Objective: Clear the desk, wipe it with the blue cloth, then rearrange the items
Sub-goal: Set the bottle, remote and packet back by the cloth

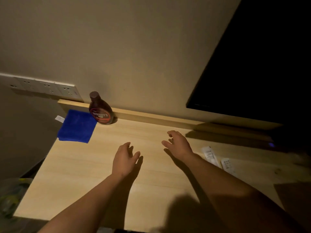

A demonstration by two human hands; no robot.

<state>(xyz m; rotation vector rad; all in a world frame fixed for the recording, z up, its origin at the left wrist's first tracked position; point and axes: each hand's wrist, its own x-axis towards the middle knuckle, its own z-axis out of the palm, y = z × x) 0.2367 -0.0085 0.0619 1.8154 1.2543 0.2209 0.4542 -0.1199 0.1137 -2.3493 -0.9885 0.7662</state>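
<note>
Two bare hands hover over the middle of the pale wooden counter [80, 174], neither holding anything. The left hand [125, 158] has its fingers [136, 154] loosely spread and slightly bent, palm turned inward. The right hand [178, 144] lies a little farther forward, its fingers relaxed and curled downward, and grips nothing.

One blue cloth [77, 126], folded into a square, lies flat at the counter's far left corner, with a white tag showing at its left edge. One brown syrup bottle [101, 111] stands upright just beside the cloth on its right, close against the raised back ledge; its base seems to touch the cloth's corner.

Two white remotes [210, 156] lie side by side on the right part of the counter, partly hidden by the right forearm. One dark screen [252, 64] fills the upper right. One row of four wall sockets [45, 87] sits on the wall at the left.
</note>
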